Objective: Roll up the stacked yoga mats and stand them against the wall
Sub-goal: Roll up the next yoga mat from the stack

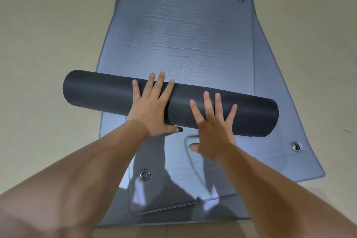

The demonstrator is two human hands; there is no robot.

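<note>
A dark, matte rolled mat point(100, 91), a smooth cylinder, lies crosswise on the stacked mats point(183, 31). These are blue-grey foam sheets, the top one finely creased, with metal eyelets point(145, 174) near the corners (all on a pale floor point(48, 35)). The left hand point(152, 106) and right hand point(212, 123) press flat on the roll, forearms stretched forward. Each grip is open, with fingers straight and splayed.

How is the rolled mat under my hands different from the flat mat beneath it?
The rolled mat is a dark matte cylinder lying crosswise; the flat mat lies spread out lengthwise, lighter blue-grey and glossy. The flat mat shows a metal eyelet near its corner; the rolled mat shows none. Both sit in one stack on the floor.
</note>
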